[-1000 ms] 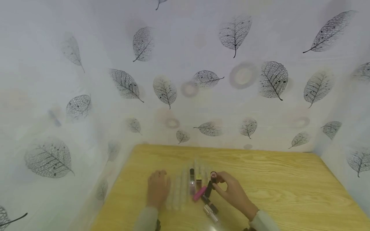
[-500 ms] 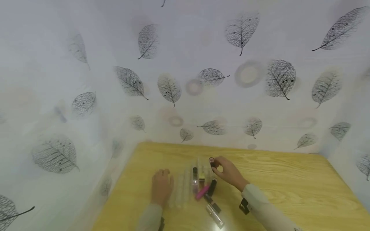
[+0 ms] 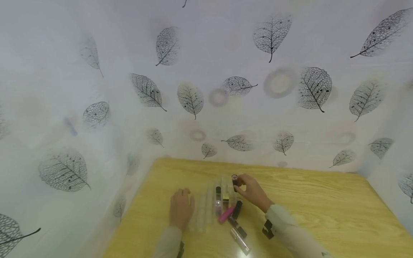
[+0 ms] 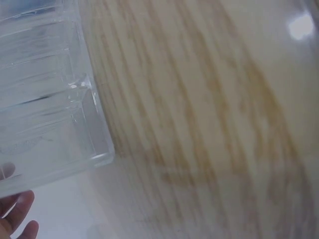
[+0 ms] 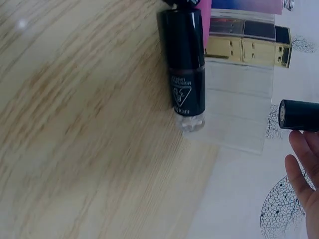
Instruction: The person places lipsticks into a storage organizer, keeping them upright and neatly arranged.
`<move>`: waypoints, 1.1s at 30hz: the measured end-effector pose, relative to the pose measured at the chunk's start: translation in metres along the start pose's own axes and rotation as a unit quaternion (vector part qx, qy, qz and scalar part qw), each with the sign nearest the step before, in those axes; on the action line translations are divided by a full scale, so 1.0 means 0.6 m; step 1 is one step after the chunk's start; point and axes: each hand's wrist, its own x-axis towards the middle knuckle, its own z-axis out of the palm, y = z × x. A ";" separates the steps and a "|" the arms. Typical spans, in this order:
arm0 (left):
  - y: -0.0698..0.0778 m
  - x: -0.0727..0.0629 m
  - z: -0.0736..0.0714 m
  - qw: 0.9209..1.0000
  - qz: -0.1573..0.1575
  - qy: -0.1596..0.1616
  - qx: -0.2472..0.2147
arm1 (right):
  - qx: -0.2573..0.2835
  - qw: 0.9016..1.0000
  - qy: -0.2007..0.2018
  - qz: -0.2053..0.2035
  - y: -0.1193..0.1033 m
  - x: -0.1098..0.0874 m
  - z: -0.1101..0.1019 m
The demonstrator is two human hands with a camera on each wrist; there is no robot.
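Note:
My right hand (image 3: 253, 193) pinches a black lipstick tube (image 3: 235, 182) over the far right part of a clear plastic organizer (image 3: 201, 213). In the right wrist view the lipstick (image 5: 299, 115) lies across the fingertips, with one round end showing. My left hand (image 3: 181, 209) is at the organizer's left side, fingers loosely bent and holding nothing. Some of its fingertips (image 4: 20, 209) show close to the organizer's wall (image 4: 102, 157) in the left wrist view. A clear tube with a black cap (image 3: 218, 190) and a gold-banded lipstick (image 3: 226, 199) stand in the organizer.
Right of the organizer lie a pink tube (image 3: 226, 215), a black tube with a clear end (image 5: 184, 64), a dark tube (image 3: 237, 227) and a silver one (image 3: 240, 242). Leaf-printed white sheeting (image 3: 238, 118) rises behind the wooden table (image 3: 309, 200).
My right hand has carried the lipstick away from the loose tubes to the organizer's far right part, moving only slightly in the last half second. My left hand stays beside the organizer.

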 end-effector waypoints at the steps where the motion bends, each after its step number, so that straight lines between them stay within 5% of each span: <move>1: -0.001 0.000 0.002 1.000 0.001 0.002 0.002 | 0.004 1.000 -0.002 0.001 -0.001 0.001 0.003; 10: -0.005 -0.002 0.016 1.000 0.003 0.004 -0.015 | 0.003 0.999 -0.036 0.011 -0.005 -0.007 0.025; 33: -0.002 0.001 0.002 1.000 0.001 0.009 -0.023 | -0.153 0.980 0.014 -0.124 0.018 -0.022 0.039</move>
